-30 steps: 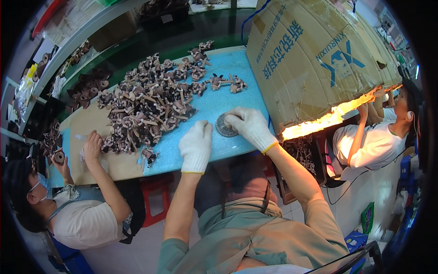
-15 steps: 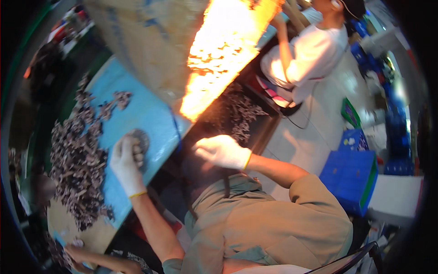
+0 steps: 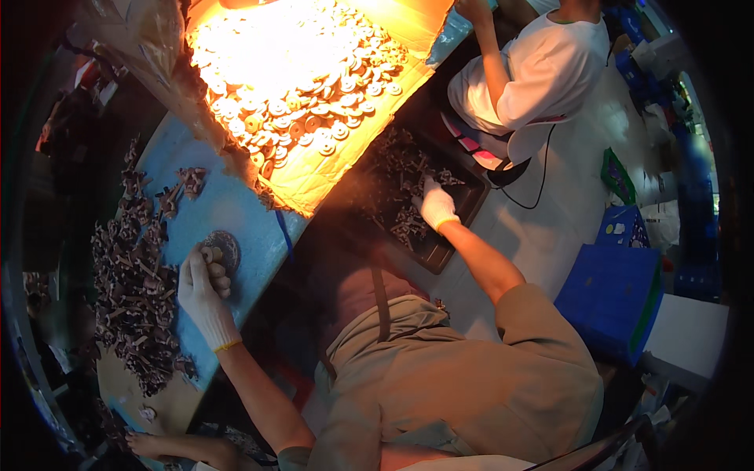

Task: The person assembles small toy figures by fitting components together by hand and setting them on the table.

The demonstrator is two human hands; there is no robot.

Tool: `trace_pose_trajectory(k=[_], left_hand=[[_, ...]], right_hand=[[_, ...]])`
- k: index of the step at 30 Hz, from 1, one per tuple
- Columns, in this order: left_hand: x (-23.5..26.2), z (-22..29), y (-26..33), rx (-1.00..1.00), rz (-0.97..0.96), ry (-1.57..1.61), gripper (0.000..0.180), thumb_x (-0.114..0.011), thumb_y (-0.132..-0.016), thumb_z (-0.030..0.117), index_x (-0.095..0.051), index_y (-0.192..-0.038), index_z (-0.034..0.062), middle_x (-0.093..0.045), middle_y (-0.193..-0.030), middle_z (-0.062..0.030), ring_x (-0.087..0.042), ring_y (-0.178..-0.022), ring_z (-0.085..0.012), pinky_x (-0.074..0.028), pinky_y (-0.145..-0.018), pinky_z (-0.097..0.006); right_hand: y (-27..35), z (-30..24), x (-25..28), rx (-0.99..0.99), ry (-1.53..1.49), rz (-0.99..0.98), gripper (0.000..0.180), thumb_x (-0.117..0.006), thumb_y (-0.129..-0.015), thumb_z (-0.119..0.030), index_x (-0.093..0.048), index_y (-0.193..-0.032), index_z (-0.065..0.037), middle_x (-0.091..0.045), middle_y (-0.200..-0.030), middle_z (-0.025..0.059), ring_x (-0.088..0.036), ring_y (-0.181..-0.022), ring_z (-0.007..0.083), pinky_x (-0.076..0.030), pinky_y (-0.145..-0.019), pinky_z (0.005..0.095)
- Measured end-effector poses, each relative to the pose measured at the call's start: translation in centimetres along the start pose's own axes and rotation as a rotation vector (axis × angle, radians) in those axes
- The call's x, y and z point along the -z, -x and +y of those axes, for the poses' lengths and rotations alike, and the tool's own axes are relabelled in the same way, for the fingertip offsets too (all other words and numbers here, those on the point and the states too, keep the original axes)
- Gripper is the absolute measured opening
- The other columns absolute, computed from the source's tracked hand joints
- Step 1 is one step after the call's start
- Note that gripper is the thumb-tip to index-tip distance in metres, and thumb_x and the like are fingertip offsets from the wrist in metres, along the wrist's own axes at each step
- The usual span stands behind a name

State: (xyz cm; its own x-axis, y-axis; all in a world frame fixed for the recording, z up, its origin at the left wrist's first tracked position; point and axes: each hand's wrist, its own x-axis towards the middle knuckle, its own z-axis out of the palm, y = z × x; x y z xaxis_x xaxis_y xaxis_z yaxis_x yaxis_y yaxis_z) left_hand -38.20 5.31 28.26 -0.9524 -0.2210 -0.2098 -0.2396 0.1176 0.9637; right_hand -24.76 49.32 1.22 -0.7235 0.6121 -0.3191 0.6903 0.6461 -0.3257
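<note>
My left hand (image 3: 206,297), in a white glove, is closed in a pinch over the blue work surface (image 3: 255,216). A small pale round piece (image 3: 210,253) shows between its thumb and fingers. Just beyond it lies a dark grey disc (image 3: 225,248) on the surface. My right hand (image 3: 437,207), also gloved, reaches into a dark tray (image 3: 433,257) at my right. Its fingertips are among small brown branching parts (image 3: 408,229) there, and I cannot make out whether they grip one.
A lit carton (image 3: 326,184) full of round discs with holes (image 3: 312,124) stands ahead. A heap of brown parts (image 3: 137,298) covers the table's left. A person in a white shirt (image 3: 542,74) sits at the far right. Another person's forearm (image 3: 184,449) enters lower left. A blue box (image 3: 609,294) stands right.
My right hand has moved forward and right, from near my body into the tray. My left hand stays near the grey disc. The carton's inside has come more fully into view.
</note>
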Motion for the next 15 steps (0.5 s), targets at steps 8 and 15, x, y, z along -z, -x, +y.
trace_pose_trajectory(k=[8, 15], left_hand=[[1.4, 0.5, 1.5, -0.098, 0.133, -0.102, 0.047, -0.058, -0.113, 0.034, -0.066, -0.14, -0.0046, -0.061, -0.079, -0.0001, -0.05, -0.062, -0.0059, -0.037, -0.056, -0.023], [0.5, 1.8, 9.8, -0.123, -0.105, -0.078, 0.034, -0.058, -0.113, 0.021, -0.068, -0.139, 0.0014, -0.067, -0.09, -0.0027, -0.061, -0.073, -0.0082, -0.049, -0.064, -0.023]], right_hand=[[0.4, 2.6, 2.4, -0.177, -0.771, -0.113, 0.051, -0.079, -0.097, -0.037, -0.067, -0.126, 0.003, -0.066, -0.081, 0.0044, -0.06, -0.062, 0.0114, -0.05, -0.052, 0.0276], [5.6, -2.6, 10.2, -0.286, -1.318, -0.55, 0.035, -0.069, -0.108, -0.037, -0.074, -0.116, -0.002, -0.069, -0.092, 0.0027, -0.06, -0.067, 0.0062, -0.048, -0.053, 0.0204]])
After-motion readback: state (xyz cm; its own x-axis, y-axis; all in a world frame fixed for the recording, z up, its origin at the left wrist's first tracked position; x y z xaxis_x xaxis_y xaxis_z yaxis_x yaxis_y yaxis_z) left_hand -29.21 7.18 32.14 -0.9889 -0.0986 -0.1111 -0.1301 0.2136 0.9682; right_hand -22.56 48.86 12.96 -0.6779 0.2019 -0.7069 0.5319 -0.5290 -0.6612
